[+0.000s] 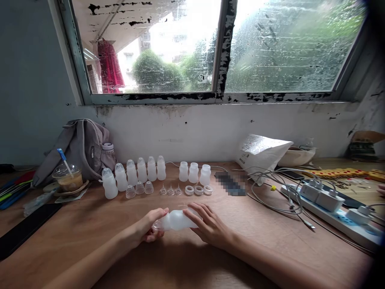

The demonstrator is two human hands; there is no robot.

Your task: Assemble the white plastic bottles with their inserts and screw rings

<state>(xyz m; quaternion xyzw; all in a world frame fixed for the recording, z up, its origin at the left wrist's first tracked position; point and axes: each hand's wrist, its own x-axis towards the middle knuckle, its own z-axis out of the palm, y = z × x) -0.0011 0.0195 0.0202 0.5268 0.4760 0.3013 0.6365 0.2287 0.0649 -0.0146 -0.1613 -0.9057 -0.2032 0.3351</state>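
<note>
A frosted white baby bottle (178,220) lies sideways between my two hands, just above the table. My left hand (152,224) is closed around its clear cap end. Around the base end are the fingers of my right hand (207,224). Behind my hands stand several capped baby bottles (131,172) in a row at the left. Three open bottle bodies (193,172) stand upright to their right. In front of these rows are three clear caps (140,188), three clear teats (171,190) and three white collar rings (198,190).
A grey backpack (87,148) and a drink cup (68,176) with a straw stand at the left, near a black flat object (28,228). To the right are tangled cables (270,200), a power strip (333,214) with chargers and a white bag (261,154).
</note>
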